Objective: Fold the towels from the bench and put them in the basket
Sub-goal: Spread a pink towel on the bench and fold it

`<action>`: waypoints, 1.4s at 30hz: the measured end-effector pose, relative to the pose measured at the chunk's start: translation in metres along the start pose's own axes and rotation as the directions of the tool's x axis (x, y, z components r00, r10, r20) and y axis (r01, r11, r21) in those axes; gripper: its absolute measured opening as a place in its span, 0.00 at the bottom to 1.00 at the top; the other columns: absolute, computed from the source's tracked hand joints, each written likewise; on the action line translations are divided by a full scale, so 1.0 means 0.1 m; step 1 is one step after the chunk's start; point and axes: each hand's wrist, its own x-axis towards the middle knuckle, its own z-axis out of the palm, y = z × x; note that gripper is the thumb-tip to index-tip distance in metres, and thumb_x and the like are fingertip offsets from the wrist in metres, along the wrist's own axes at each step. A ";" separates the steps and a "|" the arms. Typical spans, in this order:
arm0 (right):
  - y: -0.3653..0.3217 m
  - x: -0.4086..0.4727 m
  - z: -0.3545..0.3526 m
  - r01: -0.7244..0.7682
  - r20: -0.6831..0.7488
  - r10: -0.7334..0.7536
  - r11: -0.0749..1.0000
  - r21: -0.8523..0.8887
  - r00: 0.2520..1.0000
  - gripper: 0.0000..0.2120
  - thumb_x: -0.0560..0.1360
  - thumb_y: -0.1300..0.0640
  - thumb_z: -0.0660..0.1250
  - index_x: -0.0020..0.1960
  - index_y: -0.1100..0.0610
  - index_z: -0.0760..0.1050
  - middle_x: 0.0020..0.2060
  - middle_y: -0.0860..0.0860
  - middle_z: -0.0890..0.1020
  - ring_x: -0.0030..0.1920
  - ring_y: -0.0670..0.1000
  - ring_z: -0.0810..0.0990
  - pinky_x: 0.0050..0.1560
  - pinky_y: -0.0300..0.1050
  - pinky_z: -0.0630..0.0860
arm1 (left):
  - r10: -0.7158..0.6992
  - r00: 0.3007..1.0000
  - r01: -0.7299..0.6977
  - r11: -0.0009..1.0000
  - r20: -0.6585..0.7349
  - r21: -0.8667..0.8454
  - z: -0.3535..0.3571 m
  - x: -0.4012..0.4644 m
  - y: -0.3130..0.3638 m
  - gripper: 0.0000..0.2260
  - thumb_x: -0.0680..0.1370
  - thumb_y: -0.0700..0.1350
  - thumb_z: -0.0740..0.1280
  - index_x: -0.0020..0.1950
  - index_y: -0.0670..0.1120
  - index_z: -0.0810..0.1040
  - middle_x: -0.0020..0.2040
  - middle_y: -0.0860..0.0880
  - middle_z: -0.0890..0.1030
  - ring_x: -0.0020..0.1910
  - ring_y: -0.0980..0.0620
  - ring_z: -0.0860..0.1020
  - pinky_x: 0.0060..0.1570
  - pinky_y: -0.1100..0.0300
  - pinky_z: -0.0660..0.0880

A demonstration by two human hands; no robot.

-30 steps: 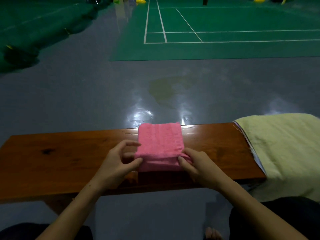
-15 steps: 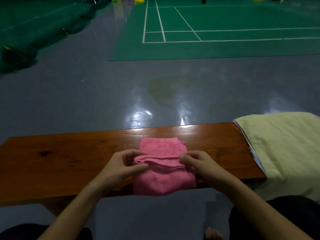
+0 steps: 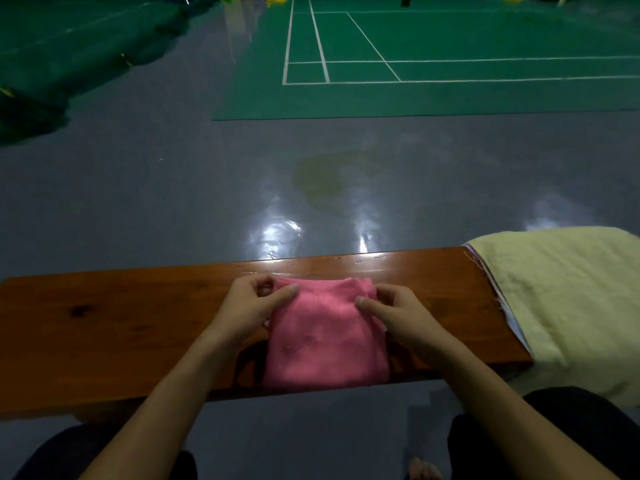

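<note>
A folded pink towel (image 3: 325,341) lies on the wooden bench (image 3: 104,327), its near edge reaching the bench's front edge. My left hand (image 3: 251,306) pinches the towel's far left corner between thumb and fingers. My right hand (image 3: 394,315) pinches the far right corner the same way. A pale yellow towel (image 3: 568,299) is spread over the right end of the bench and hangs down its front. No basket is in view.
Beyond the bench lies a shiny grey floor (image 3: 173,188), then a green court mat with white lines (image 3: 450,64). A dark green tarp heap (image 3: 69,57) sits at the far left. My knees in dark trousers are below the bench.
Both hands carried the towel's near edge up and over to the far side, folding it in half. The towel now lies nearer the front edge of the bench.
</note>
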 end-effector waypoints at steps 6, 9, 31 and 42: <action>0.09 0.34 0.12 0.039 -0.167 -0.048 0.998 -0.055 0.985 0.10 0.78 0.63 0.71 0.58 0.53 0.81 0.50 0.50 0.86 0.49 0.49 0.87 0.47 0.46 0.84 | 0.058 0.991 -0.045 0.993 -0.119 0.111 0.01 0.23 -0.02 0.03 0.80 0.39 0.74 0.50 0.39 0.84 0.40 0.47 0.85 0.36 0.54 0.80 0.27 0.62 0.73; 0.20 0.47 0.18 0.046 -0.238 -0.099 0.975 -0.216 0.966 0.10 0.75 0.59 0.72 0.55 0.53 0.82 0.48 0.47 0.86 0.48 0.47 0.85 0.51 0.53 0.85 | 0.114 0.979 -0.035 0.912 -0.170 0.409 -0.04 0.37 -0.17 0.04 0.77 0.46 0.77 0.46 0.48 0.85 0.42 0.51 0.86 0.41 0.52 0.83 0.40 0.53 0.81; 0.54 0.26 0.60 0.329 0.228 -0.332 0.291 -0.898 0.915 0.34 0.84 0.36 0.41 0.86 0.50 0.45 0.85 0.54 0.42 0.83 0.58 0.34 0.81 0.69 0.42 | 0.237 0.951 -0.258 0.243 0.200 0.935 0.37 -0.11 -0.62 0.33 0.83 0.61 0.46 0.86 0.49 0.51 0.86 0.46 0.48 0.85 0.45 0.45 0.81 0.37 0.52; 0.41 0.17 0.10 0.184 0.086 -0.287 0.335 -0.924 0.954 0.40 0.81 0.30 0.43 0.85 0.53 0.51 0.85 0.57 0.50 0.84 0.62 0.45 0.83 0.63 0.46 | 0.270 0.934 -0.307 0.270 0.235 0.912 0.05 -0.21 -0.47 0.35 0.82 0.65 0.51 0.84 0.47 0.62 0.85 0.46 0.57 0.85 0.47 0.53 0.81 0.44 0.57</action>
